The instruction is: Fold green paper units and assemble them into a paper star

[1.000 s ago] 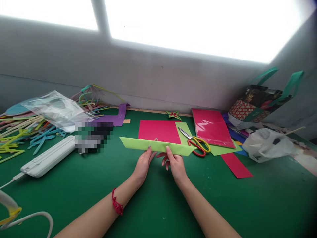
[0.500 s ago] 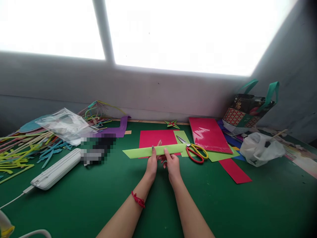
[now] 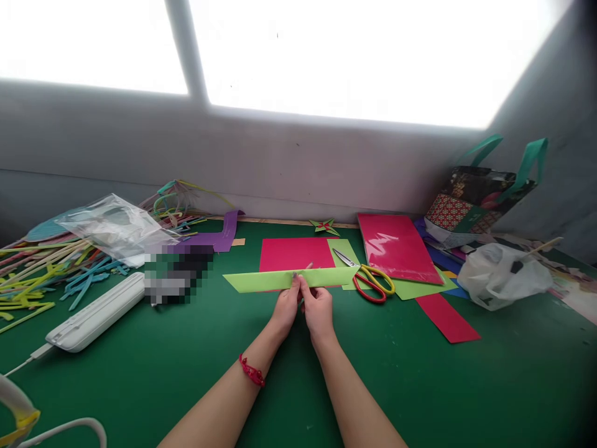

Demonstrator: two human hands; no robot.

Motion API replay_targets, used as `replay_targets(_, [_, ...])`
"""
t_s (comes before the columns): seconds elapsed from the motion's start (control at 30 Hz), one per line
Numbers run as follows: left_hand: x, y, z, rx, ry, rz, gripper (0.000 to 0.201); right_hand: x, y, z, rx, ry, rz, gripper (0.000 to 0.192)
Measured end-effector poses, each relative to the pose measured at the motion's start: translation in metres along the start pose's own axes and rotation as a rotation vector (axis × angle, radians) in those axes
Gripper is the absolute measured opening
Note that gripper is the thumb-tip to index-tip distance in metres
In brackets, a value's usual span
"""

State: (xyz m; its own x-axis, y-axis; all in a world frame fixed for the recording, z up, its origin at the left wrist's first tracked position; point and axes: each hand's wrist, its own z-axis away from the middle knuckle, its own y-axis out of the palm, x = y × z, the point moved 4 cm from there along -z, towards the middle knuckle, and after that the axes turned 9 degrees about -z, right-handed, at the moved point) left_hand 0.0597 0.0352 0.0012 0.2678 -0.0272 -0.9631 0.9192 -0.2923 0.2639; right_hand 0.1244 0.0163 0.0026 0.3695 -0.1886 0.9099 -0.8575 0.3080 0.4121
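A long light-green folded paper strip (image 3: pixel 261 280), slanted at its left end, is held nearly level above the table. My left hand (image 3: pixel 286 306) pinches its lower edge near the middle, thumb on the near face. Right beside it my right hand (image 3: pixel 318 309) is closed on the same edge, the two thumbs almost touching. Fingers behind the strip are mostly hidden. Beyond the strip lies a red paper sheet (image 3: pixel 298 252), partly covered by it. Scissors (image 3: pixel 368 280) with one red and one yellow handle rest by the strip's right end, over a green paper piece (image 3: pixel 347 250).
A small green-and-red paper star (image 3: pixel 323 225) lies near the wall. To the right are a packet of red paper (image 3: pixel 396 247), a red strip (image 3: pixel 448 318), a plastic bag (image 3: pixel 497 277) and a tote bag (image 3: pixel 476 205). Leftward lie pipe cleaners (image 3: pixel 56 267) and a white elongated device (image 3: pixel 96 314).
My hands have drawn together at the middle of the strip, thumbs now side by side on its lower edge. The view has shifted slightly.
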Motion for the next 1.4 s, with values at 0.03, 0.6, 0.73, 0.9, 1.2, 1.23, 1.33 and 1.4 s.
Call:
replay_targets(0.03, [0.000, 0.000, 0.000, 0.004, -0.005, 0.006, 0.051, 0.000, 0.000, 0.000, 0.001, -0.010, 0.011, 0.032])
replay_targets(0.6, [-0.029, -0.050, -0.008, -0.143, 0.140, 0.174, 0.053, 0.013, -0.027, -0.010, -0.138, -0.016, -0.027, 0.038])
replay_targets(0.73, [-0.038, -0.086, -0.010, -0.378, 0.229, 0.188, 0.055, 0.018, -0.050, -0.019, -0.315, -0.032, -0.086, 0.040])
replay_targets(0.9, [-0.020, -0.050, -0.008, -0.105, 0.092, 0.147, 0.060, 0.020, -0.042, -0.016, -0.230, -0.051, -0.063, 0.039])
replay_targets(1.2, [-0.008, -0.006, 0.001, 0.072, 0.024, 0.187, 0.047, 0.005, -0.001, -0.002, 0.046, -0.010, -0.030, 0.035])
replay_targets(1.23, [-0.009, -0.008, 0.001, 0.062, 0.034, 0.180, 0.046, 0.004, 0.001, -0.001, 0.052, -0.038, -0.040, 0.036])
replay_targets(1.33, [-0.008, -0.011, -0.001, 0.029, 0.063, 0.148, 0.044, -0.002, 0.007, 0.001, 0.090, -0.035, -0.074, 0.039])
replay_targets(1.4, [-0.007, -0.011, -0.001, 0.010, 0.075, 0.122, 0.043, -0.006, 0.009, 0.001, 0.084, 0.002, -0.094, 0.041])
